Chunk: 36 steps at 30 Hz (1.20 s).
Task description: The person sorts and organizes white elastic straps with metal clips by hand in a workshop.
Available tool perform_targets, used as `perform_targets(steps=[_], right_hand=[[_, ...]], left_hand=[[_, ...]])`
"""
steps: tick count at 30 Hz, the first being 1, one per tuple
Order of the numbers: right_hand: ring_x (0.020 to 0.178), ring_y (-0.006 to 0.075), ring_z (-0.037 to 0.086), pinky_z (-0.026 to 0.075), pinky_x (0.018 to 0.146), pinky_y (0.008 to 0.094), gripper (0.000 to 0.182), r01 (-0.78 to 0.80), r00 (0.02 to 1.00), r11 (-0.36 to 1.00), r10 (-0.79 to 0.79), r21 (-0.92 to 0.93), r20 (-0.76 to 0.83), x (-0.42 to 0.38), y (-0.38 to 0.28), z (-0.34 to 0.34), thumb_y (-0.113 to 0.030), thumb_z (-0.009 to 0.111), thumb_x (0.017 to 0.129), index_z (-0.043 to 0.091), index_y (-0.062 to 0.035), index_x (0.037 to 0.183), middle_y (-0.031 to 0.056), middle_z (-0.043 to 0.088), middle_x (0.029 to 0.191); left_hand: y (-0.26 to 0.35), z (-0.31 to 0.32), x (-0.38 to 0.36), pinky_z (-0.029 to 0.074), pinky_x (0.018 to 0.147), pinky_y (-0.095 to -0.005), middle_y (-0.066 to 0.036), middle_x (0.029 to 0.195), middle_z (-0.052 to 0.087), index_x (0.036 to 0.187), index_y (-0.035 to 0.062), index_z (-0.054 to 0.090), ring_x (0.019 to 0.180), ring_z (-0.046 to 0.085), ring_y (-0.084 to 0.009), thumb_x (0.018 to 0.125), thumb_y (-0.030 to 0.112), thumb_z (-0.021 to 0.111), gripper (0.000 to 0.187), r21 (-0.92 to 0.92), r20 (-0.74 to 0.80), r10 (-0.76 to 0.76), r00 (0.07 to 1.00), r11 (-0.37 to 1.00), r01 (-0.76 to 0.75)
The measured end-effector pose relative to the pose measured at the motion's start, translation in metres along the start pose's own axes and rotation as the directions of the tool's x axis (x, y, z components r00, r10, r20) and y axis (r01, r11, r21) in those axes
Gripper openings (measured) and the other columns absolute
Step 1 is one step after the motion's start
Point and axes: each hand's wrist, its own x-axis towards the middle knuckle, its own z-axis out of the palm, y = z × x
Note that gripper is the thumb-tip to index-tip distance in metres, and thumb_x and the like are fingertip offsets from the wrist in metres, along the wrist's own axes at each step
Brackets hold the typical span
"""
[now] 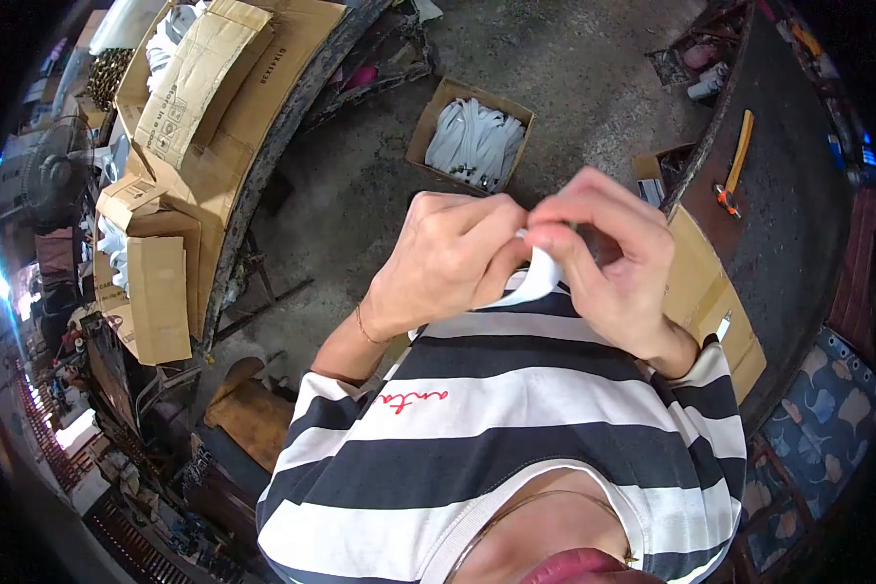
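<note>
Where pinched by left hand [448, 255] and right hand [618, 263] together, curling out between both, treat the white strip [540, 280] as probably light, soft and bendable, best held near an edge

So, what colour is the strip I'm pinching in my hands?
The strip is white, seen best in the head view.

The left hand [448, 255] and right hand [621, 265] pinch a curved white strip [540, 278] before a striped shirt [526, 404]; beyond, an open cardboard box [424, 130] holds white bands [471, 138], and a hammer [737, 164] lies on the dark tabletop [793, 229].
</note>
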Motion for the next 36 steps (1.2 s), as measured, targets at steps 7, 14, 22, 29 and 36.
perform_targets(steps=[7, 14, 22, 29, 36], right_hand=[[0.069, 0.0091, 0.059, 0.046, 0.060, 0.0215, 0.009, -0.244, 0.970, 0.932, 0.232, 0.267, 0.077, -0.002, 0.000, -0.001, -0.001, 0.069, 0.081, 0.068, 0.0026, 0.090, 0.0064, 0.062, 0.077], [0.073, 0.0097, 0.061, 0.048, 0.061, 0.0218, 0.008, -0.253, 0.967, 0.901, 0.224, 0.352, 0.122, -0.004, -0.004, -0.006, -0.001, 0.069, 0.082, 0.068, 0.0038, 0.089, 0.0075, 0.063, 0.081], [0.069, 0.0199, 0.065, 0.051, 0.061, 0.0274, 0.012, -0.013, 0.986, 0.992, -0.008, 0.128, 0.166, -0.014, -0.007, -0.016, 0.001, 0.073, 0.073, 0.069, 0.0010, 0.084, 0.0116, 0.066, 0.080], [0.068, 0.0182, 0.065, 0.050, 0.059, 0.0261, 0.014, 0.044, 0.989, 0.977, -0.073, 0.210, 0.131, -0.018, -0.007, -0.011, 0.003, 0.075, 0.070, 0.069, 0.0016, 0.083, 0.0116, 0.067, 0.078], [0.063, 0.0114, 0.057, 0.044, 0.055, 0.0228, 0.011, -0.141, 0.988, 0.904, 0.156, 0.405, -0.004, -0.014, -0.003, 0.003, -0.001, 0.071, 0.079, 0.068, 0.0031, 0.089, 0.0083, 0.062, 0.078]], left_hand=[[0.001, -0.001, -0.004, 0.043, 0.045, -0.0356, -0.008, 0.061, 0.051, 0.072, 0.0037, 0.052, 0.049, 0.054, -0.0266, 0.072, 0.008, 0.068, 0.017, 0.007, -0.014, -0.003, 1.000, 1.000, 0.004], [0.009, -0.014, 0.003, 0.044, 0.047, -0.0341, -0.008, 0.064, 0.054, 0.071, 0.0040, 0.052, 0.053, 0.057, -0.0261, 0.069, 0.010, 0.071, 0.019, 0.002, 0.097, 0.020, 0.995, 1.000, -0.021], [0.003, -0.012, -0.005, 0.043, 0.048, -0.0364, -0.010, 0.063, 0.056, 0.074, 0.0034, 0.057, 0.055, 0.057, -0.0293, 0.066, 0.010, 0.073, 0.018, -0.290, 0.151, 0.015, 0.988, 0.957, 0.030], [-0.002, -0.008, -0.006, 0.040, 0.044, -0.0351, -0.011, 0.059, 0.052, 0.073, 0.0001, 0.057, 0.048, 0.053, -0.0285, 0.063, 0.006, 0.068, 0.015, -0.411, 0.123, 0.084, 0.989, 0.911, -0.026], [0.003, -0.002, -0.003, 0.043, 0.049, -0.0369, -0.009, 0.062, 0.052, 0.072, 0.0026, 0.055, 0.054, 0.055, -0.0288, 0.061, 0.007, 0.071, 0.020, -0.222, 0.046, 0.054, 0.997, 0.974, -0.042]])
